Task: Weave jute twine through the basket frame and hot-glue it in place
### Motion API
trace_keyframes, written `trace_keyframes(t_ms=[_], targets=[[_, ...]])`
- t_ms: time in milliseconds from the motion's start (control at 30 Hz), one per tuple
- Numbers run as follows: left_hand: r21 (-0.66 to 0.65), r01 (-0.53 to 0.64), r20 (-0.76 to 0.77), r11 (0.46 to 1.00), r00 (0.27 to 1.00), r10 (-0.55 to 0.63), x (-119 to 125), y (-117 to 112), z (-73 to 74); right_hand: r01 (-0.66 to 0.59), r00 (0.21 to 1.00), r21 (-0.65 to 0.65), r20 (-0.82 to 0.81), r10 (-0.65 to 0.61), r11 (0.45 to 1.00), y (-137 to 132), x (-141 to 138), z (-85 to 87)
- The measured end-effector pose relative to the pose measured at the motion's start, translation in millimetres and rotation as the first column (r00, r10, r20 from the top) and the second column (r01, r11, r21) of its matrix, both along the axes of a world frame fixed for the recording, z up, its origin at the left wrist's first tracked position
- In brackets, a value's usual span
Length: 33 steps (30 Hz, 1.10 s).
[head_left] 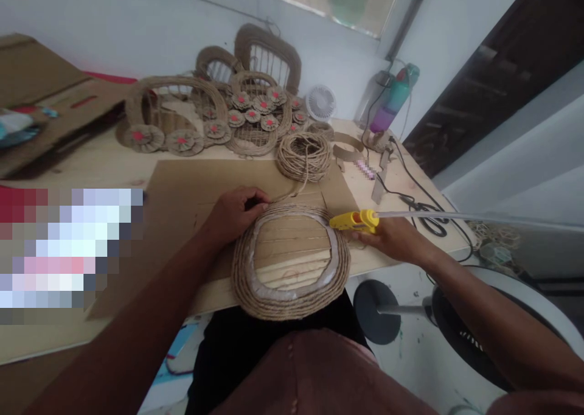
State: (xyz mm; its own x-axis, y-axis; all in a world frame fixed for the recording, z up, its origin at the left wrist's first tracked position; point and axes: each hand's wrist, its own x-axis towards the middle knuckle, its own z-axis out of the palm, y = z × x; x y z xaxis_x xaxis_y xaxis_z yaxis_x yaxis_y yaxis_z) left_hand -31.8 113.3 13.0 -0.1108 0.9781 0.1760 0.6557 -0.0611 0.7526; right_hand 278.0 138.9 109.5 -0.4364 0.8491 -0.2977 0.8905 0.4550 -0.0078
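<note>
An oval ring wrapped in jute rope (292, 293) lies at the table's near edge, its inner band still bare white. My left hand (237, 211) rests closed on the ring's upper left rim, fingers pinching the rope there. My right hand (392, 235) grips a yellow glue gun (353, 220), whose nozzle points left at the ring's upper right rim. A glue stick (456, 217) sticks out of the back of the gun to the right. A strand runs from the ring up to a ball of jute rope (305, 154).
A cardboard sheet (182, 202) lies under the ring. Several finished rope baskets with flower discs (219, 117) stand at the back, beside a small white fan (320, 102) and a bottle (392, 98). Scissors (429, 217) and black cables lie at right. A stool base (378, 308) is below.
</note>
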Motion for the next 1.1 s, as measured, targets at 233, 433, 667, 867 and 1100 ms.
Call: trace_keyframes(t_ms=[233, 433, 667, 867, 1100], targets=[[-0.005, -0.002, -0.006, 1.000, 1.000, 0.002, 0, 1, -0.6, -0.084, 0.987, 0.017, -0.136, 0.085, 0.996, 5, -3, -2.4], [-0.012, 0.003, -0.014, 1.000, 1.000, -0.003, 0, 1, 0.3, -0.012, 1.000, -0.022, 0.006, 0.012, 1.000, -3, 8, 8.3], [-0.015, 0.010, -0.027, 1.000, 1.000, -0.010, 1, -1, 2.6, 0.132, 0.955, 0.127, -0.280, -0.092, 0.983, 7, 23, 1.1], [-0.015, 0.001, -0.030, 1.000, 1.000, -0.002, 0, -1, 2.5, 0.164, 0.855, 0.337, -0.517, 0.037, 0.927, 14, 46, -28.7], [-0.008, -0.006, -0.067, 1.000, 0.998, 0.006, -1, 0, 1.4, 0.198, 0.899, 0.568, -0.430, 0.083, 0.799, 20, 61, -35.9]])
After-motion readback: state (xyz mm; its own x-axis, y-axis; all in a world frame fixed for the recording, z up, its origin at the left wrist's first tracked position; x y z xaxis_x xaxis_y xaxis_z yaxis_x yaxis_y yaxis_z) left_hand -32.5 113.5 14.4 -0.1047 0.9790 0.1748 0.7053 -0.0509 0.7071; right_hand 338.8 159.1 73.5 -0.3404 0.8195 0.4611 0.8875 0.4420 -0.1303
